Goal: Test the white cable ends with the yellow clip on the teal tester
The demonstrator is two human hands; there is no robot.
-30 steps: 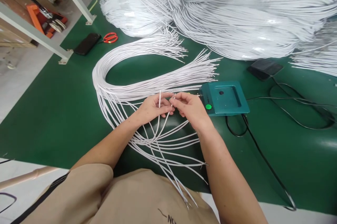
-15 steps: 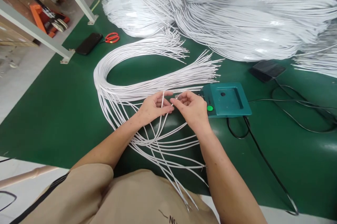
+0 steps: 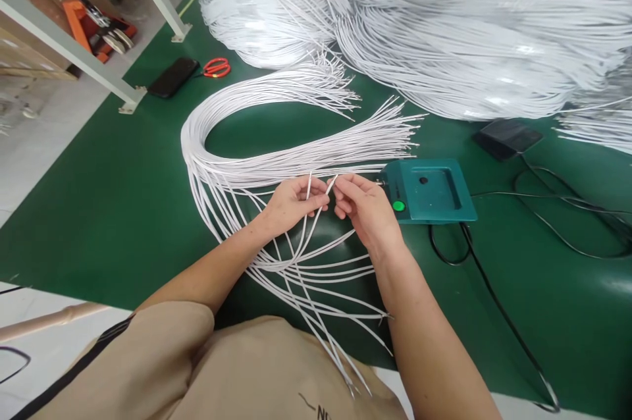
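Note:
My left hand is closed on white cables, one standing up between its fingers and a second white cable pinched near its end at the fingertips. Close beside it, my right hand has its thumb and forefinger pressed together at the tip of that second cable. From my hands the cables curve down toward me and join a looped bundle of white cables on the green table. Just right of my right hand sits a teal device with a lit green button.
Large heaps of white cables cover the back of the table. Red-handled scissors and a black phone-like slab lie at the back left. A black box and black cords lie on the right. Loose cable ends spread before me.
My right fingers have shifted slightly at the cable's end, whose tip now shows more clearly above them. The whole view has moved a little; the left hand keeps its hold.

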